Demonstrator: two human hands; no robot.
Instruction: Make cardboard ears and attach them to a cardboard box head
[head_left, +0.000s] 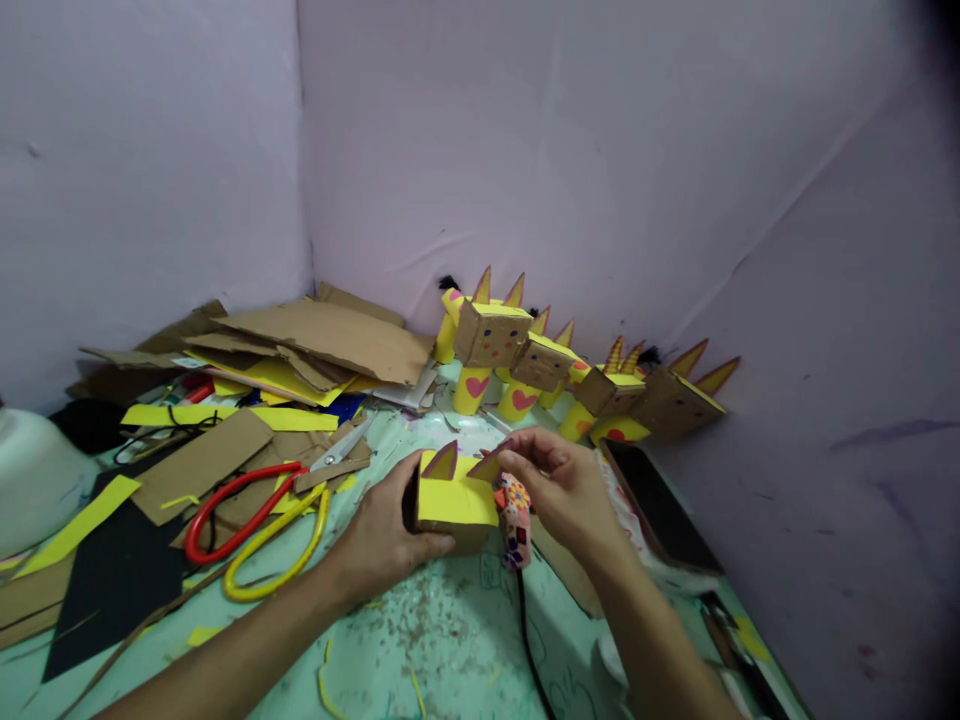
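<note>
Left hand (394, 515) curled round the left side of a small cardboard box (456, 537) with a yellow paper top (457, 502), thumb along the near face, gripping it low over the table. Right hand (559, 485) has fingertips closed, pinching a purple-edged pointed spike (486, 467) at the box's far right corner; can't tell from here if its base touches the yellow. Matching spike (441, 461) stands up on the left of the same top. Just right of the box, below the right hand: flower-patterned corded device (516, 525), black cord (529, 640) running toward the near edge. Left of the left hand, scissors (332, 457) with one red and one yellow handle, among cardboard offcuts and yellow paper strips (232, 416). Further left, black sheet (112, 570) and a white rounded object (37, 485), cut off by the view. Behind, stacked cardboard sheets (345, 335); right of those, a row of yellow figures with spiked cardboard-box heads (493, 335), dots for faces, hearts on two fronts. Dark flat rectangular object (660, 505) past the right hand. Pale green tabletop (442, 650), lilac walls (525, 130) behind.
</note>
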